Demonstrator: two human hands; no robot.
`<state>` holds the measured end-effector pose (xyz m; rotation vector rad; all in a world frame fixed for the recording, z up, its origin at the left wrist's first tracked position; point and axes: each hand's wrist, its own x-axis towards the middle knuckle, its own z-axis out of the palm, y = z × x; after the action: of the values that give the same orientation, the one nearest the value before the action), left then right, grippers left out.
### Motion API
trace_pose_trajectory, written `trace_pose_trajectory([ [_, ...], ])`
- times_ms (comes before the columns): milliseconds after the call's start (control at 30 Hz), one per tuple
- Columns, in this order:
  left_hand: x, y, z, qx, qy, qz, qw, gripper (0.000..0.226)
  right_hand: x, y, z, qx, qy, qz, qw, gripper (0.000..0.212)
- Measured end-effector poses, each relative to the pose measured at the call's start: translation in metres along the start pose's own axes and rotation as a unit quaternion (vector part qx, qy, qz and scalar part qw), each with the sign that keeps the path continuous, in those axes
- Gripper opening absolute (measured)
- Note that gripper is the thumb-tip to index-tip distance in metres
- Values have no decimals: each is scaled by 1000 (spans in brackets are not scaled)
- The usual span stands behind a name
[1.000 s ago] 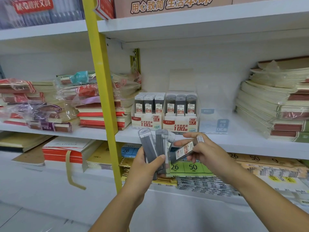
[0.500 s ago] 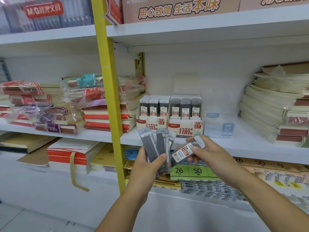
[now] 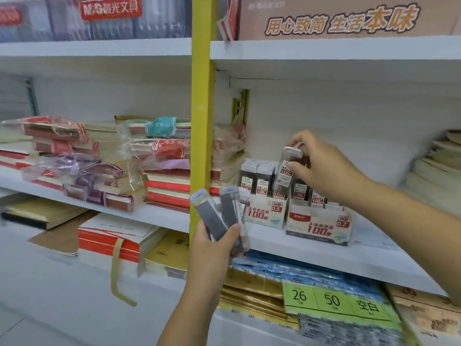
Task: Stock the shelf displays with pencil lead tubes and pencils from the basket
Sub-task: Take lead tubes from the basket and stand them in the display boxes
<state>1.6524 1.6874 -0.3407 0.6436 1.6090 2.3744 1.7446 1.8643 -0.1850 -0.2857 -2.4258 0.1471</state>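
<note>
Since half a second earlier, the right hand (image 3: 324, 168) had lifted away from the bundle and up to the shelf, carrying a single pencil lead tube (image 3: 286, 171) to the display boxes. It pinched the tube near its white cap, thumb on the labelled face and fingers curled behind, and held it nearly upright, tilted a little to the right. The tube's lower end stood at the rightmost slot of the HB 0.5 display box (image 3: 264, 214), just beside the tubes already lined up there; whether it was seated in the slot could not be told. The HB 0.7 display box (image 3: 319, 228) sat touching the first on its right, part of its row hidden behind the right wrist.

The left hand (image 3: 212, 250) was lower, in front of the yellow upright (image 3: 202, 116), and gripped the remaining lead tubes (image 3: 225, 211) in a fan, thumb pressed across their dark faces and caps pointing up. Both boxes rested on the white shelf (image 3: 311, 255). Wrapped notebook stacks (image 3: 104, 171) lay on the shelf to the left of the upright.
</note>
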Motion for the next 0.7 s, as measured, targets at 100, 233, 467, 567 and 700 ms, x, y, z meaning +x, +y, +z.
trace_pose_trajectory([
  [100,11,-4,-1,-1,-15,7,1000,31,14,7,14,-10,-43,6,999,28],
  [233,20,-10,1,5,-34,6,999,30,25,19,23,-15,-9,6,1000,15],
  [467,21,-11,3,-23,-46,-14,999,31,16,22,34,-170,26,-17,985,24],
  [567,17,-8,3,-25,-55,-20,998,35,-1,9,32,-91,65,-37,993,28],
  [700,11,-4,5,-28,-91,-19,995,37,-24,-19,32,165,-35,23,985,39],
])
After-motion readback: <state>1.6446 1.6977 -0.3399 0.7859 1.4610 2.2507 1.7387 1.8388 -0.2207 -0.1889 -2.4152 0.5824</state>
